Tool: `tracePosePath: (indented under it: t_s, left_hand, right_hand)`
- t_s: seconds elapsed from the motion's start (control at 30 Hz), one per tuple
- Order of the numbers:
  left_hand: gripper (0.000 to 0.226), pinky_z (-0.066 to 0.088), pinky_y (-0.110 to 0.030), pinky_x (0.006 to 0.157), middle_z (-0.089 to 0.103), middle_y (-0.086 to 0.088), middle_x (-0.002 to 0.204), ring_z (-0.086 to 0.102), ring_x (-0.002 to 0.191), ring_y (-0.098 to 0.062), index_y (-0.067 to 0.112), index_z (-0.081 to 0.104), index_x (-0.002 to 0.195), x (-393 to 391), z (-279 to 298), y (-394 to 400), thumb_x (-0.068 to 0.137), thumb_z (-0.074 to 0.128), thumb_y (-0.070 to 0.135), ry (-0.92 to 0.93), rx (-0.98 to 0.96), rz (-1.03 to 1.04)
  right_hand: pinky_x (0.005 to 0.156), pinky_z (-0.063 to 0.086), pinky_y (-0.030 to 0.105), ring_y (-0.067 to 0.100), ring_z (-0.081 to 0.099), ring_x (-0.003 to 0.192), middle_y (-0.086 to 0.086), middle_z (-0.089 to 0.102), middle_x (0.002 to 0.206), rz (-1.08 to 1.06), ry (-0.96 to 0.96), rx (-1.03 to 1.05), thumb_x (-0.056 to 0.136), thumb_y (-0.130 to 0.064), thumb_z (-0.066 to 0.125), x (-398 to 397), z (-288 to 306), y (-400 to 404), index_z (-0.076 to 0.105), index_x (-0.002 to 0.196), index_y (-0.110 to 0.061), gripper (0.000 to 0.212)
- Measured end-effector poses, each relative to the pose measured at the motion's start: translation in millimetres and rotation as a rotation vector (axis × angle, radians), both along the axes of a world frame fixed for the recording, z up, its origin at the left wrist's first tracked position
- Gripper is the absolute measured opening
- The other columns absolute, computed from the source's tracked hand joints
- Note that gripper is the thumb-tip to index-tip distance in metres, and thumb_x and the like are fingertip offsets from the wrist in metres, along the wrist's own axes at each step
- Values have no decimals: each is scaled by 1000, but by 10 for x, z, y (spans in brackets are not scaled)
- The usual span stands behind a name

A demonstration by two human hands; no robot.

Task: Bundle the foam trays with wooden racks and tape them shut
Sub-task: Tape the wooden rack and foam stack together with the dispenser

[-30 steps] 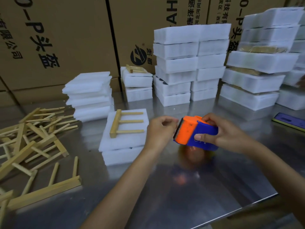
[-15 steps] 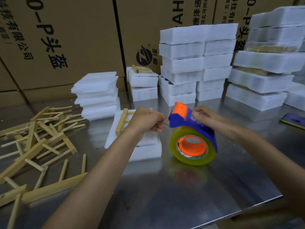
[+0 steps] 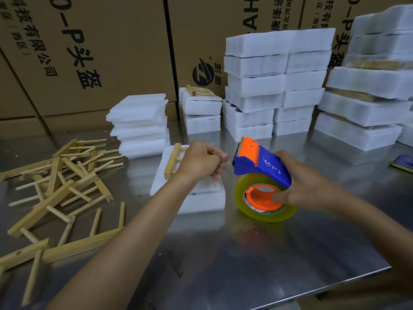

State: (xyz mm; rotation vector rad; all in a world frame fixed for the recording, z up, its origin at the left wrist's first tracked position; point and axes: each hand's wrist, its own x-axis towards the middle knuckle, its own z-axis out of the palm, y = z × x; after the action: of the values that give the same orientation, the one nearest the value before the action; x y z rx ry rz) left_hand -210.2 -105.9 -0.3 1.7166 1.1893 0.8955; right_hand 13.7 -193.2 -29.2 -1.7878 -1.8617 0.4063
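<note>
Tape dispenser (image 3: 261, 163), blue and orange with its yellowish roll (image 3: 264, 198), now stands tipped up near the middle of the steel table (image 3: 223, 265); a second ago it lay flat in the grip. Right hand (image 3: 306, 186) curls round it, fingers in the core. At nine o'clock of the cutter, left hand (image 3: 201, 161) pinches what looks like the freed tape end. Behind that hand sits the foam tray pair (image 3: 201, 198) topped by a wooden rack (image 3: 173, 161), untaped. Taping looks about to start. Farther off, at twelve o'clock, finished foam stacks (image 3: 277, 86) rise.
</note>
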Motion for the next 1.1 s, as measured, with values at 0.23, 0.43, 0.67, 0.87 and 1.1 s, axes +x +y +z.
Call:
tracePosePath:
  t_s: [0.23,0.43,0.67,0.87,1.1]
  left_hand:
    - [19,46,-20,42,63,-3,56,55,42,-7,11,72,72,-21,270,88,91,68,12,45,115,20]
    - [11,47,-19,41,64,-5,60,56,42,-8,6,74,81,-553,472,388,89,70,12,63,205,258]
    - [13,51,-19,45,64,-10,72,56,49,-13,-2,73,93,-1075,335,536,91,67,9,-70,40,278]
    - [21,59,-26,64,68,-3,81,70,76,-19,5,71,102,-1272,256,670,89,71,22,-134,-150,273]
    - [9,36,-52,104,62,8,76,67,106,-17,19,66,95,-1192,-205,759,97,59,25,-529,-360,216]
  right_hand:
    - [52,45,14,0,61,73,-12,61,87,99,10,6,56,-40,72,33,330,7,40,111,-50,65]
    - [70,44,15,-3,57,90,-27,52,104,126,-121,10,54,-44,69,154,289,11,31,119,-55,76]
    - [86,50,34,11,55,104,-12,52,118,143,-154,52,65,-20,75,204,262,276,38,136,-41,83]
    - [85,46,31,12,52,104,-8,51,116,197,-225,56,69,-16,75,138,424,608,40,137,-37,80]
    - [65,45,16,3,61,84,-17,59,104,113,39,109,64,-15,82,50,415,765,46,121,-47,74]
